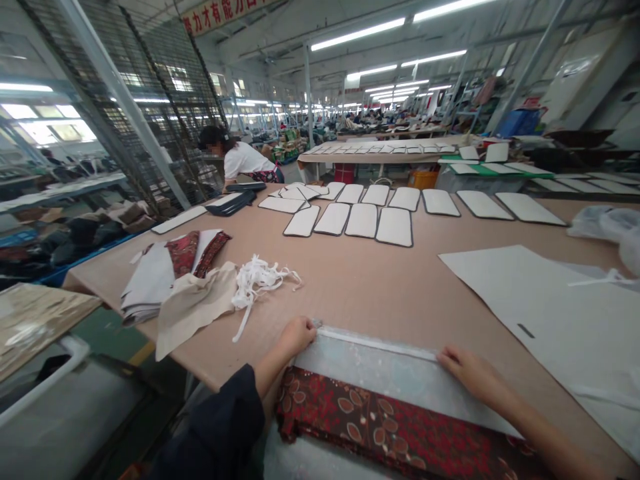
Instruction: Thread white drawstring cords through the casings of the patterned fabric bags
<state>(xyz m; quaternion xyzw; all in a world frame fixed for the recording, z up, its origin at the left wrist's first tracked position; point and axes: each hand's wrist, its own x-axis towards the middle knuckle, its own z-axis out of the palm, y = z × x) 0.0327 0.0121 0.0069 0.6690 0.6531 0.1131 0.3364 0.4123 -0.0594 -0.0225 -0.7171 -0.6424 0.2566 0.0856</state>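
Brown table (pixel 350 280): my landmark in the head view, the one feed I have; its top runs from the near edge, where both hands work, to the far side.
Left hand (pixel 299 335): closed above the table's near edge; I see its thumb and fingers pinching the left end of a white band (pixel 375 341).
Right hand (pixel 467 370): closed too, farther right along that same edge, fingertips pinching the band's other end.
Translucent sheet (pixel 380 363): at the table's near edge, topped by the band, which I read as nearly straight between the hands.
Patterned fabric (pixel 380 427): dark brown and red with leaf shapes, also at the table's near edge, below the band; whether it lies inside the sheet or on it, I cannot tell.
White strips (pixel 257 283): tangled on the table's left part, against a beige cloth (pixel 197 303).
Pale stack (pixel 153 277): by the table's left edge, with red patterned pieces (pixel 183 253) on top.
Pale panels (pixel 361 220): dark-edged, in rows along the table's far side, some overlapping.
Co-worker (pixel 247 160): in a white top, bending at the table's far left corner.
White sheet (pixel 545 320): flat on the table's right part.
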